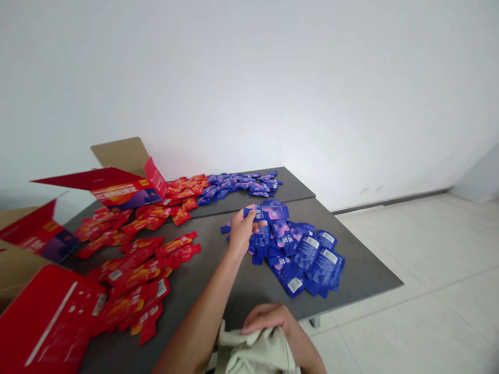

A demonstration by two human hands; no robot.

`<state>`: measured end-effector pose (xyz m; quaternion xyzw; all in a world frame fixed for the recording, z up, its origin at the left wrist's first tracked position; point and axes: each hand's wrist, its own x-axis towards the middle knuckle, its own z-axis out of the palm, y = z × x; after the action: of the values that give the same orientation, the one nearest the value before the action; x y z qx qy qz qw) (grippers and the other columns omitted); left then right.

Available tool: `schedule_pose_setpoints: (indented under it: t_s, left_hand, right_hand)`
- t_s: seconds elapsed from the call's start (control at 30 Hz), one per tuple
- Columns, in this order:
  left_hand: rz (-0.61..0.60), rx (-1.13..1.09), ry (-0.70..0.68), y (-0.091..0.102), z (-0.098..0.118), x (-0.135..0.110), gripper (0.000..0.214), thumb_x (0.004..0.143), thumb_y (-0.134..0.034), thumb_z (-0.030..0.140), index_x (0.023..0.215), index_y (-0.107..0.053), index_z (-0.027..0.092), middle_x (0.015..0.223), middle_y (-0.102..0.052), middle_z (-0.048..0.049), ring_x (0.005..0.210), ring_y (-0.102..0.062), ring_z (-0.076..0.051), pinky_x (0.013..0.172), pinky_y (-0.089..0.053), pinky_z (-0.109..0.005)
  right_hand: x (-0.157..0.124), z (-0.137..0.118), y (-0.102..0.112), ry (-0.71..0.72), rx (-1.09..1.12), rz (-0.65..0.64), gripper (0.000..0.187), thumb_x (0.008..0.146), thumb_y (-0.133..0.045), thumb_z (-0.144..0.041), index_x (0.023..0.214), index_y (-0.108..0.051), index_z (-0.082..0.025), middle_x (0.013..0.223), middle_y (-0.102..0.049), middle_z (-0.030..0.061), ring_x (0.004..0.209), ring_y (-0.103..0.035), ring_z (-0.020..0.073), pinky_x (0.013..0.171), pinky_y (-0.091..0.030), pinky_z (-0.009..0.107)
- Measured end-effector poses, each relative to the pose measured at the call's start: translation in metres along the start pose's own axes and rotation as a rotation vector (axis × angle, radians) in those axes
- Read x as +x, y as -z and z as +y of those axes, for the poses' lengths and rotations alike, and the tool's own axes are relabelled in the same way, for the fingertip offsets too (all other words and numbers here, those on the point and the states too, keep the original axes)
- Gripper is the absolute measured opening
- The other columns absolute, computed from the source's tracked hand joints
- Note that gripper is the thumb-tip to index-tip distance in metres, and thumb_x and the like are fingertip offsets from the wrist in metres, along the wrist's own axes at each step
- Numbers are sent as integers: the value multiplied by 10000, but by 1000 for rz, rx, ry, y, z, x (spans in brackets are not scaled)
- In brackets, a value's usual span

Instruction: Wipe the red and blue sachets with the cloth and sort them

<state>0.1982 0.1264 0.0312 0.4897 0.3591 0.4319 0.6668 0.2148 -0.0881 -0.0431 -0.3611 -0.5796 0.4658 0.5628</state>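
My left hand (240,231) reaches out over the dark grey table (362,275) and pinches a flat blue packet (255,212) at the near end of a heap of blue packets (302,254). The hand is closed on that packet, which is lifted slightly above the pile. My right hand (268,317) lies close to me at the bottom of the view. It rests palm down on beige fabric (257,353), fingers flat and holding nothing.
Several red packets (136,270) are spread over the left of the table. A second mix of red and blue packets (241,184) lies at the far end. Open red cartons (117,189) and a cardboard box stand at the left. The tiled floor (429,291) lies to the right.
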Motion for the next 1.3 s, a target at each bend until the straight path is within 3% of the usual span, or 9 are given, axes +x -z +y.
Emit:
schedule_pose_setpoints:
  t_s: [0.2,0.37,0.57,0.7,0.83,0.97,1.13,1.3]
  left_hand:
    - [-17,38,96,15,-9,-10,682,919,-729,329,1526,-447,198,1139,-709,-122,602,-739,-125,414,-374,-157]
    - [-69,91,148,12,-13,-14,776,943,-672,291,1622,-301,221,1228,-678,-149,626,-757,-137,426,-421,-162]
    - [-178,226,110,-6,-24,-6,635,989,-518,204,1600,-350,153,1136,-724,-143,648,-768,-142,462,-469,-163]
    - [-215,395,14,-3,-37,-3,565,988,-472,182,1550,-437,146,1163,-738,-144,628,-752,-139,501,-514,-198]
    - [-213,584,-157,11,-46,-3,440,973,-517,188,1404,-608,178,1180,-758,-110,896,-762,-194,790,-602,-292]
    - [-212,754,-321,19,-47,-6,295,919,-577,127,1151,-752,176,1203,-747,-107,1188,-665,-243,1081,-498,-380]
    - [-240,900,-431,21,-48,-12,277,914,-587,120,1113,-767,188,1138,-737,-91,1136,-667,-225,1081,-491,-367]
    - [-278,1000,-446,27,-44,-16,271,911,-603,135,1119,-773,176,1114,-732,-100,1075,-684,-228,1043,-503,-358]
  right_hand:
    - [-2,10,3,-22,15,-6,371,773,-861,-505,1067,-849,-278,954,-807,95,809,-735,204,751,-554,291]
    - [-3,11,2,-6,1,6,315,797,-853,-452,1065,-850,-288,945,-806,95,806,-731,191,746,-550,277]
    - [-2,17,5,-36,50,-1,323,822,-833,-499,1057,-849,-278,965,-814,109,836,-754,187,746,-552,253]
    - [-3,20,5,-52,47,-5,348,803,-843,-523,1036,-854,-265,959,-816,113,853,-766,201,750,-566,257]
    - [-4,15,5,-169,21,5,378,794,-842,-542,1021,-861,-240,954,-799,103,842,-760,208,757,-583,280]
    - [-3,12,9,-293,33,-31,452,768,-846,-585,1024,-861,-214,943,-777,99,910,-755,249,827,-600,328]
    - [-3,17,14,-287,22,-52,435,782,-837,-579,1031,-860,-223,981,-782,105,929,-764,246,835,-596,317]
    - [-6,21,12,-229,33,-37,429,803,-818,-580,1047,-857,-229,995,-791,109,920,-767,235,814,-585,299]
